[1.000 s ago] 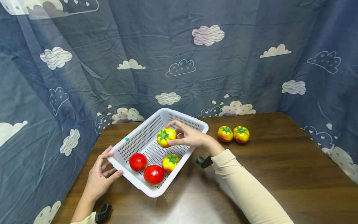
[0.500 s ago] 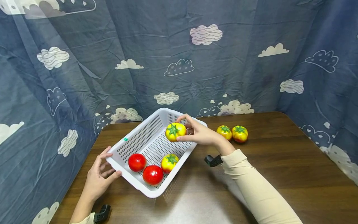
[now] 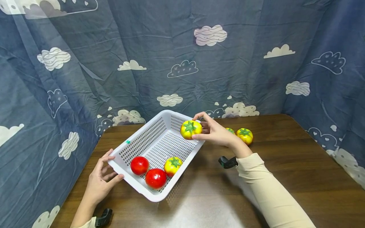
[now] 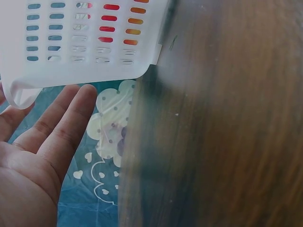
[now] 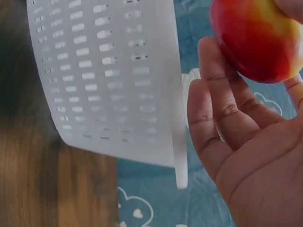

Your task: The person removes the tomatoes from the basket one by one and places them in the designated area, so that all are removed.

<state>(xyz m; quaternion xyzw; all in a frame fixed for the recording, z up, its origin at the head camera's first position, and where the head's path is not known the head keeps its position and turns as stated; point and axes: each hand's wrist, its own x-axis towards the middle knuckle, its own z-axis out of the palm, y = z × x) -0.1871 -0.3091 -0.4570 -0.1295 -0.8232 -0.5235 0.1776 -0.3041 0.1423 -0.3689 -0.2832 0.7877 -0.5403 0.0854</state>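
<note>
Right hand [image 3: 216,131]: I see its fingers pinch the held fruit [image 3: 191,129] from the right side, so the green crown is left uncovered.
Held fruit: it is above the right part of the white basket [image 3: 168,145], I think high enough not to knock the rim.
Left hand [image 3: 98,182]: its thumb and forefinger hold the near-left end of the rim, probably for steadying; two other fingers are stretched out, in my left wrist view.
White basket: it stands slantwise, opening upward, where both hands reach it; if it is tilted, I cannot tell.
Inside: two red fruits [image 3: 139,165] and one yellow fruit [image 3: 172,166] lie together at the near end.
Counter [image 3: 285,164]: two further fruits [image 3: 244,136] lie side by side, one mostly hidden behind the right hand.
</note>
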